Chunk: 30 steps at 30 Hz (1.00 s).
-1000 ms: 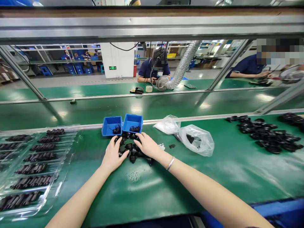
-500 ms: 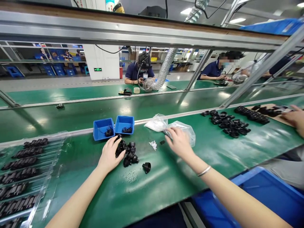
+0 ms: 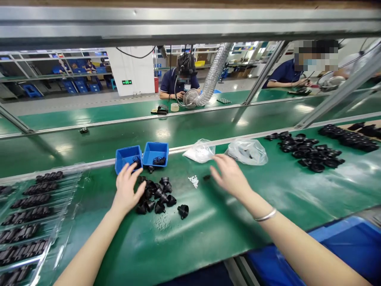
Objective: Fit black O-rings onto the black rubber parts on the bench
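Note:
A heap of small black plastic parts (image 3: 156, 194) lies on the green bench, with one part (image 3: 183, 210) apart to its right. My left hand (image 3: 126, 190) rests at the heap's left edge, fingers spread and reaching toward the left blue bin (image 3: 127, 155). My right hand (image 3: 230, 176) hovers open, palm down, just right of a little pile of white bits (image 3: 193, 181) and a small dark piece (image 3: 206, 177). Neither hand holds anything. Behind the right hand lie two clear plastic bags (image 3: 247, 151), one with white contents (image 3: 199, 151).
A second blue bin (image 3: 155, 153) holds black rings. Clear trays of black parts (image 3: 32, 214) fill the left. More black parts (image 3: 309, 151) are spread at the right. A blue crate (image 3: 342, 246) sits below the bench edge. Other people work across the conveyor (image 3: 181, 79).
My right hand left the heap, went to the plastic bag, and is now drawn back, open; the bag now lies farther right. My left hand shifted up toward the blue bin.

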Each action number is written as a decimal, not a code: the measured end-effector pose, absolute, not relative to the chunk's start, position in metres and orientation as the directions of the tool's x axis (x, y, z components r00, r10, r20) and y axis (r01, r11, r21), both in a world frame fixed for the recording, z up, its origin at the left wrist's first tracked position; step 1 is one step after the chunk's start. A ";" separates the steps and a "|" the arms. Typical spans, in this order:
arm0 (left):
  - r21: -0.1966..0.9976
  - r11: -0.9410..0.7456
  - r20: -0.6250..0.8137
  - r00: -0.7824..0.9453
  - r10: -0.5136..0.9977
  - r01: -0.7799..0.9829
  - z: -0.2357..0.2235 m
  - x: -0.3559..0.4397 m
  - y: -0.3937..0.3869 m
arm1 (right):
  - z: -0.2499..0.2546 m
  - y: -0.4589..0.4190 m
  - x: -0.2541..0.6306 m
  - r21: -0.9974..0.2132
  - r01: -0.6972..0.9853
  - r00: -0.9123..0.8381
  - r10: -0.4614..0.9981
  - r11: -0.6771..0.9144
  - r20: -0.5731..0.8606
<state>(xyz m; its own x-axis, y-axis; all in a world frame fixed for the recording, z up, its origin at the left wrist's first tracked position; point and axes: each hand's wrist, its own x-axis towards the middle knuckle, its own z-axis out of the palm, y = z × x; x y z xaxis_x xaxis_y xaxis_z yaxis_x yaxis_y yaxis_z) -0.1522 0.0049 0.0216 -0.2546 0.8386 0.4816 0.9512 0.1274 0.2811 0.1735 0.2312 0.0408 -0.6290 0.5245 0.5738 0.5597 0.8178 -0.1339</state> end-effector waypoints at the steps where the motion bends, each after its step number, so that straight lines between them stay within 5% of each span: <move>1: 0.298 0.221 0.490 -0.348 0.800 0.929 0.022 -0.160 0.011 | 0.043 0.215 0.152 -0.200 0.412 -0.733 0.454 0.889 0.507; 4: 0.309 0.322 0.470 -0.438 0.766 0.895 0.020 -0.179 0.028 | 0.042 0.174 0.086 -0.371 0.102 -0.910 0.238 0.923 0.341; 18: 0.250 0.169 0.437 -0.266 0.859 0.954 -0.001 -0.184 0.046 | 0.024 0.150 -0.018 -0.442 0.359 -0.816 0.506 0.822 0.279; 27: 0.281 0.112 0.439 -0.231 0.868 0.953 0.000 -0.178 0.041 | 0.020 0.140 -0.004 -0.512 0.071 -0.913 0.263 0.856 0.313; 30: 0.300 0.117 0.464 -0.252 0.849 0.947 0.012 -0.171 0.035 | 0.034 0.136 0.013 -0.547 0.052 -0.889 0.288 0.836 0.355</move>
<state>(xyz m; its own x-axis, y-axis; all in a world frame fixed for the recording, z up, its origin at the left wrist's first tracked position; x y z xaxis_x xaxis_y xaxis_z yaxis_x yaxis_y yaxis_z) -0.1714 0.0349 0.0124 -0.2521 0.8493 0.4639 0.9466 0.1169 0.3003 0.0133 0.1362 0.0341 -0.8895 0.2877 0.3550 0.0522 0.8358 -0.5466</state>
